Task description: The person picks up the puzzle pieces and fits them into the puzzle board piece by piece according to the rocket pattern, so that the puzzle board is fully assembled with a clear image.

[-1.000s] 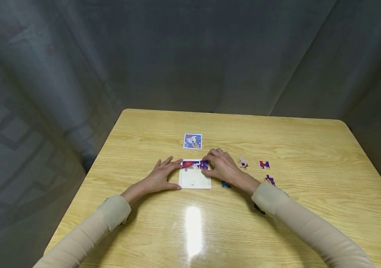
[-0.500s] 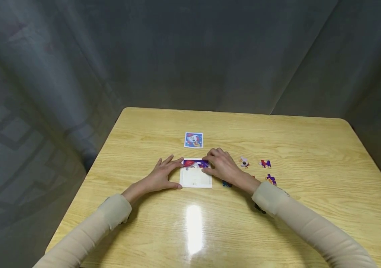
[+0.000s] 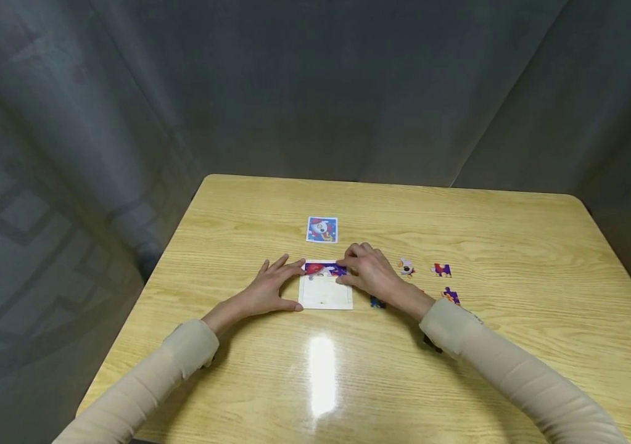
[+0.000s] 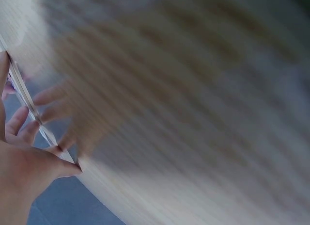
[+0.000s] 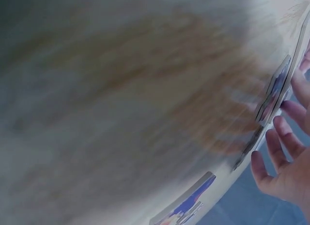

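Observation:
A white puzzle tray (image 3: 326, 296) lies on the wooden table between my hands, with a row of red, white and purple puzzle pieces (image 3: 317, 269) along its far side. My left hand (image 3: 265, 293) is spread at the tray's left edge, the thumb by the near corner and the fingertips by the far one. At the tray's far right corner, the thumb and index finger of my right hand (image 3: 373, 271) pinch a purple puzzle piece (image 3: 340, 270) at the end of that row. The hand partly hides this piece. The tray's near part is bare and white.
Behind the tray lies a square picture card (image 3: 322, 229). To the right are loose pieces: a white one (image 3: 406, 267), a red and purple one (image 3: 441, 270), a purple and orange one (image 3: 451, 295) and a dark blue one (image 3: 377, 302). Grey curtains (image 3: 326, 92) hang behind the table.
The purple piece under my right hand has gone from standing slightly apart from its neighbour to lying flush in the row. Both hands keep nearly the same place; the view has tilted slightly.

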Demonstrator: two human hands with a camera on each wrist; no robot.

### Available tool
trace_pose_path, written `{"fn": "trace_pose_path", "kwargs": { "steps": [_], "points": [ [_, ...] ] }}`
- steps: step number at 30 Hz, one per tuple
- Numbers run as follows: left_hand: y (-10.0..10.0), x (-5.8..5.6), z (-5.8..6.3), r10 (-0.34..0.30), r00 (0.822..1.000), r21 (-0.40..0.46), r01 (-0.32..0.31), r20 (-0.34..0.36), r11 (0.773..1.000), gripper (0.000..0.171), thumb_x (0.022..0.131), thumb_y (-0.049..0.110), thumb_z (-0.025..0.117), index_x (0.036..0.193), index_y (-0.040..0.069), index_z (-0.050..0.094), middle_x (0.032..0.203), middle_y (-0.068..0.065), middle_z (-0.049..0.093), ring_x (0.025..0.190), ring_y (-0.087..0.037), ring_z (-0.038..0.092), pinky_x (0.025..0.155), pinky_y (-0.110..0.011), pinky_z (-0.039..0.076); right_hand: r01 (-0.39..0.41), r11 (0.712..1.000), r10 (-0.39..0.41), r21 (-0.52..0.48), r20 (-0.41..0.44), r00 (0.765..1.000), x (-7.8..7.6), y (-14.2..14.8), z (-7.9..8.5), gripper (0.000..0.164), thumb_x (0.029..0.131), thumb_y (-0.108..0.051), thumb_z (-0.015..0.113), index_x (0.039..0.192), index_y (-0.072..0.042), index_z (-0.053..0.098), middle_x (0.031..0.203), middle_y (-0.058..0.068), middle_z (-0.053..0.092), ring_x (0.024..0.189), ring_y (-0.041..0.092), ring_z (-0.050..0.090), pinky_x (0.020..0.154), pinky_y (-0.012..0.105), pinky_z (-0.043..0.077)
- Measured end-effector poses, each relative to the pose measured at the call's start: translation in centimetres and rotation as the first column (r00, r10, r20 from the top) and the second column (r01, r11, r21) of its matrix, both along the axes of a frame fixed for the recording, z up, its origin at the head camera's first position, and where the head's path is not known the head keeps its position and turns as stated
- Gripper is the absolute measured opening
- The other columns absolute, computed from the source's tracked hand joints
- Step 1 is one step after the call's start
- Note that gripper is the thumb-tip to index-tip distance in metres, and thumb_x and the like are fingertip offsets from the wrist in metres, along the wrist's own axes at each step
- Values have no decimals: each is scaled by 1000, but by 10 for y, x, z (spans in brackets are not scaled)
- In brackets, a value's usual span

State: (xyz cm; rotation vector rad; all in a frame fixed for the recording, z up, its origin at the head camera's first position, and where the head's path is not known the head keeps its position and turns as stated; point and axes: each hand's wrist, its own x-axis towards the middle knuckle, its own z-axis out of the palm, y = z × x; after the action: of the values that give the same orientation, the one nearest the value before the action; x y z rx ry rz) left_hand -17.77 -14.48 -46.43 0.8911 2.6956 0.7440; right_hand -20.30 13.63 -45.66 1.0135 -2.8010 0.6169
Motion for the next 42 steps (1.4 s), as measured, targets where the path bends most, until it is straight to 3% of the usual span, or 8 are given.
{"fn": "trace_pose_path", "kwargs": {
  "steps": [18, 26, 31, 35, 42],
  "points": [
    [-4, 0, -2, 5, 1000, 4, -5, -2, 1000, 71, 77, 43, 78, 135, 13, 50, 156, -4, 31, 145, -37, 12, 110, -67, 3, 19, 1000, -20, -25, -24, 1000, -1, -10, -4, 32, 81, -35, 77, 103, -13, 76, 98, 3, 61, 89, 19, 51, 70, 36, 43],
    [-4, -2, -4, -2, 1000, -4, 2, -4, 1000, 72, 78, 43, 78, 137, 13, 49, 156, -4, 30, 146, -36, 11, 111, -65, 2, 4, 989, -24, -149, -134, 991, -8, 2, 5, 25, 85, -24, 74, 104, -8, 74, 99, 4, 67, 91, 21, 56, 74, 38, 46],
    [-3, -2, -3, 0, 1000, 4, 0, -7, 1000, 73, 77, 43, 78, 137, 12, 49, 156, -5, 31, 146, -36, 11, 111, -66, 2, 30, 978, -69, -205, -184, 981, -12, 21, 15, 27, 84, -18, 75, 107, -5, 72, 98, 7, 70, 89, 22, 58, 76, 40, 49],
    [-3, -2, -1, 2, 1000, 1, -2, -1, 1000, 73, 77, 43, 78, 137, 12, 49, 156, -5, 30, 146, -36, 11, 111, -66, 1, 63, 980, -93, -191, -152, 984, -8, 35, 15, 32, 83, -18, 76, 111, -4, 70, 100, 8, 70, 90, 24, 59, 77, 41, 49],
    [-5, -1, 1, 18, 1000, 2, -18, -15, 1000, 74, 76, 44, 78, 137, 12, 50, 155, -5, 31, 145, -37, 12, 111, -66, 2, 107, 992, -110, -67, -36, 993, 2, 51, 4, 36, 86, -23, 73, 117, -5, 68, 109, 9, 68, 99, 28, 58, 80, 46, 47]
  ]
}}
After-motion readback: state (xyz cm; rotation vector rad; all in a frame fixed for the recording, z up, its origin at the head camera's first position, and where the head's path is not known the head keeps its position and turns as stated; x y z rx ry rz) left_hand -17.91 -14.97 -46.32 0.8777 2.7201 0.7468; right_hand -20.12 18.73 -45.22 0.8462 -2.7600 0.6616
